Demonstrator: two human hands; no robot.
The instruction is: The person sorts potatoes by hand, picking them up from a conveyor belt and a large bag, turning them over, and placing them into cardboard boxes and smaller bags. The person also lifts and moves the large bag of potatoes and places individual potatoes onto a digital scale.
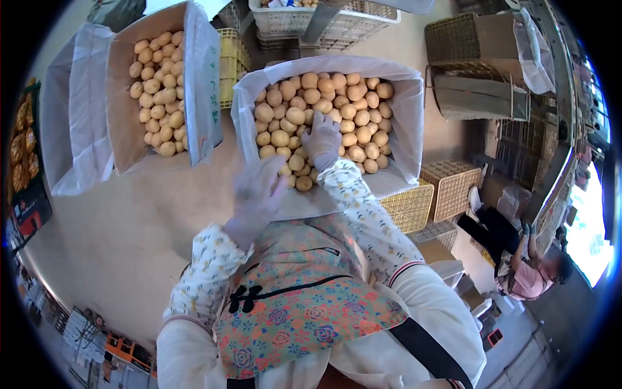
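A box lined with white plastic [414, 123] stands in front of me, filled with round, tan-yellow, potato-like produce [363, 117]. My right hand [322, 139], in a pale glove, lies over the middle of the pile. Its fingers are stretched out and somewhat apart, touching the produce. Near the box's front left corner is my left hand [256, 191], gloved too and smeared by motion. Whether its fingers hold anything does not show. Floral sleeves cover both forearms, and a floral apron [304, 311] hangs below them.
Another lined cardboard box [202, 97] with the same produce stands at the left. Yellow crates [408, 206] sit at the box's right front, and a white crate [363, 23] is behind it. A person in a pink top [528, 279] is at the far right, near more crates [453, 39].
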